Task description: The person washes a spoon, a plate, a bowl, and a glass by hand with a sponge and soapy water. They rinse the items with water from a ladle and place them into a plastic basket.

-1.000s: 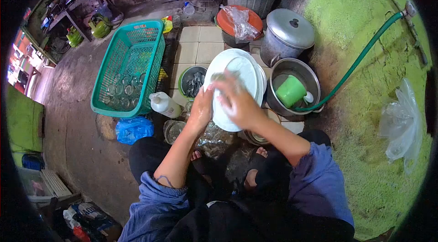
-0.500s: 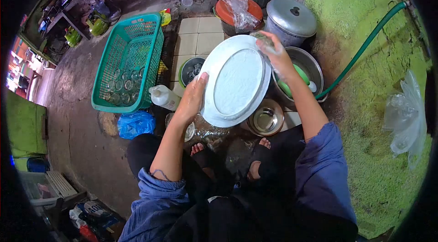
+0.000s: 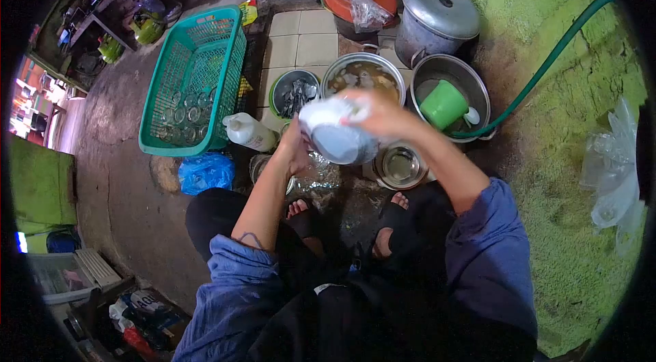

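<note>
White dish is tilting near the pot, left hand clasping it, right hand blurring, grip unreadable; any slickness risking slips.

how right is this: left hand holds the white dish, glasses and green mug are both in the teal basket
The green mug is wrong: the head view shows it in the open metal pot on the right, not the teal basket. The left hand holds the white dish, and the glasses are in the basket.

Dark floor has a basket & bag on it, & tiles nr them hold a sm bowl, lg pan & pot w/ lid.
</note>
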The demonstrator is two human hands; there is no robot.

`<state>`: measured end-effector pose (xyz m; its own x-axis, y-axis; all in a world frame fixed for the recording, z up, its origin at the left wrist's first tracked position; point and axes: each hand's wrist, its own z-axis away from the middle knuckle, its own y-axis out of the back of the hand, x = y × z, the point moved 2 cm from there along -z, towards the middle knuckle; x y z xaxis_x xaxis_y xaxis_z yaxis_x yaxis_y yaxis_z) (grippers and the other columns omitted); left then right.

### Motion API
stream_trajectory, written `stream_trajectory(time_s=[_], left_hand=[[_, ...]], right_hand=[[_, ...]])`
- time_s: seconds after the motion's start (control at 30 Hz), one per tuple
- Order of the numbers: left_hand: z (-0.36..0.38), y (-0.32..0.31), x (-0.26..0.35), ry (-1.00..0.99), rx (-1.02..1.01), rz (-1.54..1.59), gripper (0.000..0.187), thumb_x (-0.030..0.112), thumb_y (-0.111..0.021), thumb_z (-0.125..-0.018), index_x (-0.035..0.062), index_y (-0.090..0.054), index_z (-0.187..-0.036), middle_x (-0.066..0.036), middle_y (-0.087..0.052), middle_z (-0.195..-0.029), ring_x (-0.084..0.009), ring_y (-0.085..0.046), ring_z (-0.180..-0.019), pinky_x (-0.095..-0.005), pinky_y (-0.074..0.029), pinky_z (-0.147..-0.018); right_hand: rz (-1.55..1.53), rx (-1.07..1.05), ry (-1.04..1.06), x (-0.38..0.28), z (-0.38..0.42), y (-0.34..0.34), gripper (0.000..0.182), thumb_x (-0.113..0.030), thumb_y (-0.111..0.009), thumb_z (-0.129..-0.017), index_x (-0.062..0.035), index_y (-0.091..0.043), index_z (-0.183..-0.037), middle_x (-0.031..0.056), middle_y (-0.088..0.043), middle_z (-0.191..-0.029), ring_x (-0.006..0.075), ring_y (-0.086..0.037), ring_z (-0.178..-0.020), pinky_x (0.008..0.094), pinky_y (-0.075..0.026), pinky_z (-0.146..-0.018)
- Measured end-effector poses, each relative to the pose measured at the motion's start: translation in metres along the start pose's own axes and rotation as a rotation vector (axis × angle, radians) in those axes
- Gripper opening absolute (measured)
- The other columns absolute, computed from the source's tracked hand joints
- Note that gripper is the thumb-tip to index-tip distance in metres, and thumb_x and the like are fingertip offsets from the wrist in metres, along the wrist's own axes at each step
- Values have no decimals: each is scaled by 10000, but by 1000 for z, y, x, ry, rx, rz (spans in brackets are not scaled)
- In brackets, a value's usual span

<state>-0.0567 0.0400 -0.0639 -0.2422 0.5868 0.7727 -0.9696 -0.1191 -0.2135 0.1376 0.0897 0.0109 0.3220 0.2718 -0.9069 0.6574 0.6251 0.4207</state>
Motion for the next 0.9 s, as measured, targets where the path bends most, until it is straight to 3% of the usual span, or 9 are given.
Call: stream_trajectory(time_s=[0.1,0.17,0.23,0.4,0.5,0.57,0.6,0.7,0.9], left_hand=[[17,-1,-17,351,-406,427,555,385,-309,-966,-47,-353,-1312,-250,-462,-1291,-359,-528,-1120,-528,-395,-1007],[-13,26,-52,317,-267,443,335,162,-414,-931,-81,-484,-1152,-211,-600,-1097,-284,-643,-934,-397,-570,-789],[-20,29,-61,316,-245,204,262,85,-452,-910,-94,-518,-1089,-185,-630,-1030,-258,-667,-854,-352,-587,-709],[-42,32,-130,272,-238,91,314,57,-521,-887,-59,-495,-1177,-176,-631,-1025,-263,-662,-852,-376,-582,-712],[-26,26,-145,436,159,-178,425,231,-688,-825,11,-553,-1162,-140,-651,-1005,-242,-656,-843,-388,-542,-676],[-93,81,-255,204,123,-326,479,340,-728,-783,-9,-602,-1086,-135,-666,-961,-238,-654,-834,-388,-516,-685],[-120,101,-310,27,321,-320,516,410,-705,-788,-42,-621,-1021,-168,-673,-916,-260,-658,-821,-383,-506,-711],[-89,72,-286,-38,562,-484,577,456,-682,-792,-66,-606,-1025,-205,-665,-914,-300,-655,-835,-386,-503,-734],[-154,77,-336,-9,626,-716,766,646,-459,-843,-91,-605,-990,-303,-629,-925,-416,-613,-939,-463,-468,-800]], right_hand=[[326,-12,222,-15,19,-53,304,-161,-625,-815,-93,-580,-1108,184,-653,-825,309,-655,-733,415,-509,-664],[453,-125,144,-14,28,-81,286,-93,-620,-744,-82,-565,-1025,172,-649,-861,364,-644,-789,433,-517,-665],[643,-159,298,-11,37,-98,194,-84,-583,-767,-82,-542,-956,150,-648,-806,332,-659,-727,428,-527,-598],[738,-375,311,11,42,-115,181,-98,-586,-775,-81,-543,-950,151,-652,-780,331,-662,-736,438,-526,-597],[859,-499,130,18,39,-102,170,-113,-600,-770,-78,-574,-934,156,-657,-797,341,-661,-743,452,-527,-620],[834,-495,60,8,36,-71,218,-143,-632,-753,-77,-608,-960,164,-660,-817,351,-659,-781,461,-527,-661],[825,-420,1,-1,37,-51,220,-137,-629,-756,-70,-604,-964,165,-658,-823,350,-655,-790,460,-524,-671],[771,-198,23,1,40,6,207,-165,-624,-767,-20,-543,-890,182,-626,-808,367,-629,-807,457,-501,-688],[652,-73,-220,-10,56,81,367,-243,-647,-809,-24,-564,-1091,193,-630,-1013,369,-602,-935,423,-472,-816]])
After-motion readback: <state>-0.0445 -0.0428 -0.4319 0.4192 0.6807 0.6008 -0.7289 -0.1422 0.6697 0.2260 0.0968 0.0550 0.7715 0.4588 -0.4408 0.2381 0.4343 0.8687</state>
